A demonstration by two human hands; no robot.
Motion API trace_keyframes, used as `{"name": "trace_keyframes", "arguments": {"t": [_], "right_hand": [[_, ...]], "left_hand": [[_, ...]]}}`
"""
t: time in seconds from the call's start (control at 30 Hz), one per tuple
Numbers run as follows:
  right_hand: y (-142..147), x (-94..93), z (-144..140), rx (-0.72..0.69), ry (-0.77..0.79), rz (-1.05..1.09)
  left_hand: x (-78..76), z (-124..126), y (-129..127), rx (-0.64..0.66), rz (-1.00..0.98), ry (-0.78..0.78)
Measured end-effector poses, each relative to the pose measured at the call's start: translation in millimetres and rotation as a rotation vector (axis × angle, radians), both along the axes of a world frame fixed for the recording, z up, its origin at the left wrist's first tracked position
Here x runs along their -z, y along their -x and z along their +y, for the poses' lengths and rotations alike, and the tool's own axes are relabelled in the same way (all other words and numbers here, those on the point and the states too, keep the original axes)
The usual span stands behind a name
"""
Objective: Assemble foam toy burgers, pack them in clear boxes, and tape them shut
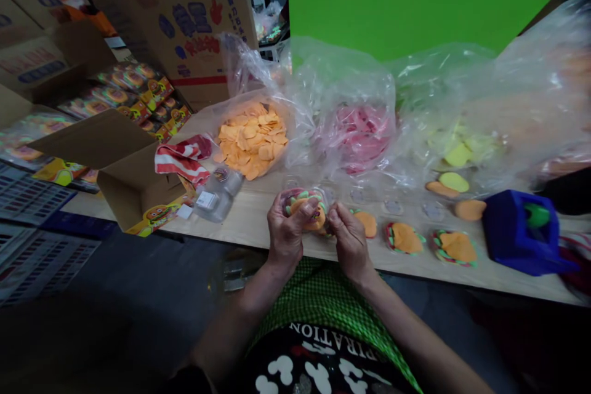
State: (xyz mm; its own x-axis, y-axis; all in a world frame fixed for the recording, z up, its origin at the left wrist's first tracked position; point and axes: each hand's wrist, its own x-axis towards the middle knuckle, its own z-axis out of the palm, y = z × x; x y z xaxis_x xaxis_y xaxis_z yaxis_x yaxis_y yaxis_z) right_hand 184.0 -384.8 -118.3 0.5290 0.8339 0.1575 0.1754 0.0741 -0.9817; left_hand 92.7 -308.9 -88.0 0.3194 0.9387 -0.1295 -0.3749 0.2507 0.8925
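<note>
Now both hands' fingers pinching burger toy

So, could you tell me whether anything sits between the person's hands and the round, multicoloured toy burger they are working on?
Nothing visible does: the left hand and right hand both already grip the round multicoloured toy burger directly, above the pale wooden table.

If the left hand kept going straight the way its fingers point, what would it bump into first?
The left hand points up and away, already gripping the round toy piece. Past that, it would probably meet the clear bag of pink pieces on the table, though depth is hard to judge here.
</note>
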Motion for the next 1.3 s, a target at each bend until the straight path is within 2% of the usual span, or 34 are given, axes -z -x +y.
{"name": "trace_keyframes", "arguments": {"t": [0.1, 0.17, 0.3, 0.4, 0.53, 0.6, 0.67, 0.77, 0.93, 1.03, 1.17, 1.3], "right_hand": [[-13, -4.8, 1, -0.067, 0.098, -0.114], [-24, -13.4, 3, -0.088, 0.128, -0.202], [-32, -28.5, 14, -0.039, 0.096, -0.238], [-31, -28.7, 23, 0.038, 0.140, -0.229], [-35, -24.8, 25, 0.168, 0.136, -0.261], [-37, -26.0, 23, 0.194, 0.140, -0.300], [-36, -28.5, 22, 0.202, 0.137, -0.340], [-31, -29.9, 20, 0.199, 0.136, -0.402], [-25, -21.9, 21, 0.192, 0.160, -0.562], [-27, -17.2, 23, 0.163, 0.186, -0.541], [-31, -13.9, 24, 0.161, 0.199, -0.471], [-30, -11.6, 24, 0.180, 0.218, -0.539]], "left_hand": [[9.2, 1, 4, 0.029, 0.059, -0.023], [13.6, 1, 7, 0.109, 0.159, -0.121], [15.9, -9, 7, 0.218, 0.331, -0.365], [15.3, -18, 2, 0.257, 0.361, -0.471], [12.4, -16, 2, 0.213, 0.442, -0.587], [10.4, -11, 5, 0.224, 0.463, -0.572], [9.0, -7, 7, 0.250, 0.412, -0.461], [9.1, -4, 7, 0.196, 0.322, -0.332], [11.1, -3, 7, 0.161, 0.363, -0.405], [13.1, 1, 7, 0.156, 0.399, -0.447], [17.3, 11, 8, 0.270, 0.398, -0.400], [17.4, 15, 8, 0.357, 0.495, -0.419]]}}
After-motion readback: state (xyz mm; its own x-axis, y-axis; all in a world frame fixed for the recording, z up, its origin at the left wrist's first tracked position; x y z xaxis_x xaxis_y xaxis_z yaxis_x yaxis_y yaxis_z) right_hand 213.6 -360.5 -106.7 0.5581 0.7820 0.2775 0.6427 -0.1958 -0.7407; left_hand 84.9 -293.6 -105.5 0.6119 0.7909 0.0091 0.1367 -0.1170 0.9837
